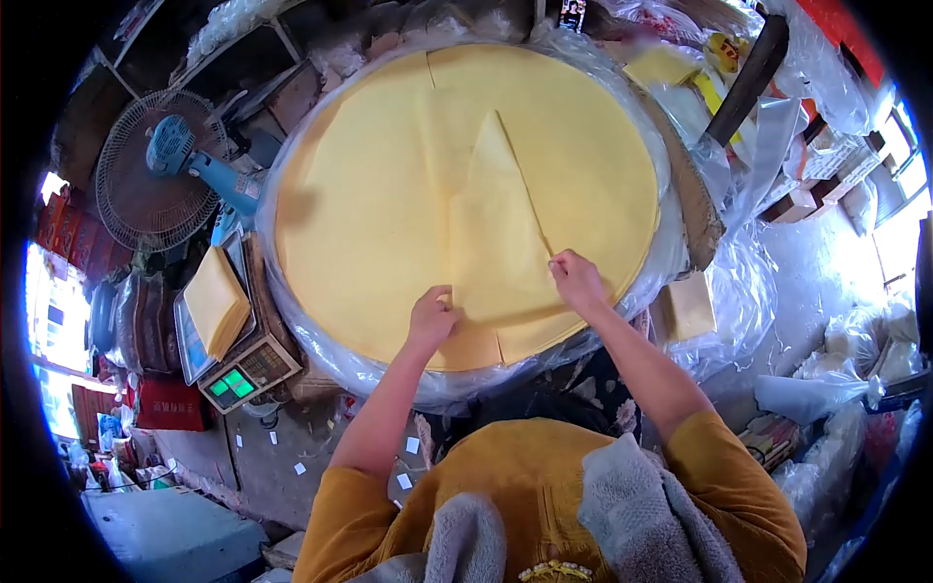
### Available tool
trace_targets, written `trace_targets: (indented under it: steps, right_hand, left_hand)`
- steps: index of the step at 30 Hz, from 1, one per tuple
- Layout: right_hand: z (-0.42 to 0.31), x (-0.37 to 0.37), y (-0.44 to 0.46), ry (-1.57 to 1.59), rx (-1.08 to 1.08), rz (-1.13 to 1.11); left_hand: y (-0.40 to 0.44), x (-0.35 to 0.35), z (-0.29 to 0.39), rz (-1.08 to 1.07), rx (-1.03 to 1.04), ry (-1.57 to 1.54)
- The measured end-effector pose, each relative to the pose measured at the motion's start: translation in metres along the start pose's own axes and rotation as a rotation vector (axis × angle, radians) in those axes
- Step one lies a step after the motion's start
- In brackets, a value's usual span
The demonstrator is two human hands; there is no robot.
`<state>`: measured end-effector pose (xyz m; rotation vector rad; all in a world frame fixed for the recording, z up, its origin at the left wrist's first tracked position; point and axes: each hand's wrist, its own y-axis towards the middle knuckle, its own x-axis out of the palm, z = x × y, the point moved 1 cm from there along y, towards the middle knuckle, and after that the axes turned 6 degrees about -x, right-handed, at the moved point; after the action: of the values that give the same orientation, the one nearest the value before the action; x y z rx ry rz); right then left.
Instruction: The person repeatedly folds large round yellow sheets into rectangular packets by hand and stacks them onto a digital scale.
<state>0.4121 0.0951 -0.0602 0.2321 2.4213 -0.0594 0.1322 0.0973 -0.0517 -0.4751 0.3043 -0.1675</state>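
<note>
A large round stack of thin yellow sheets (360,194) lies on clear plastic in the middle of the view. Near its right front part, my right hand (575,280) pinches the edge of a folded-over part of the top sheet (501,214), which narrows to a point toward the back. My left hand (432,316) rests on the sheets near the front edge, left of the fold. Its fingers are curled, and whether they grip anything is too small to tell.
At the left are a fan (170,160) and a scale (255,374) with folded yellow sheets (216,301) on its tray. Plastic wrap (743,291) and a dark beam (748,83) are at the right. A blue-grey box (170,534) stands at the lower left.
</note>
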Motion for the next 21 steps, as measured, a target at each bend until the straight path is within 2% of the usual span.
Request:
trace_targets:
  steps: [5, 8, 11, 12, 14, 17, 21]
  right_hand:
    - [-0.035, 0.0, -0.011, -0.121, 0.085, -0.075]
    - [-0.034, 0.005, -0.012, -0.142, 0.1, -0.094]
    - [-0.03, 0.008, -0.01, -0.145, 0.09, -0.085]
    - [-0.03, 0.009, -0.01, -0.145, 0.081, -0.077]
    - [-0.028, 0.011, -0.009, -0.118, 0.076, -0.04]
    - [-0.037, 0.0, -0.021, -0.043, -0.015, -0.01]
    - [-0.024, 0.0, -0.04, -0.009, -0.109, -0.016]
  left_hand:
    - [-0.021, -0.006, -0.007, -0.002, -0.018, -0.166]
    - [-0.033, -0.007, 0.013, 0.051, -0.083, 0.144]
    - [-0.041, 0.013, 0.021, 0.456, 0.485, 0.734]
    - [-0.041, 0.022, 0.023, 0.41, 0.534, 0.823]
    - [-0.035, 0.041, 0.024, 0.315, 0.631, 1.002]
    - [-0.019, 0.056, 0.0, 0.33, 0.519, 1.025]
    - [-0.021, 0.061, -0.001, 0.395, 0.549, 1.075]
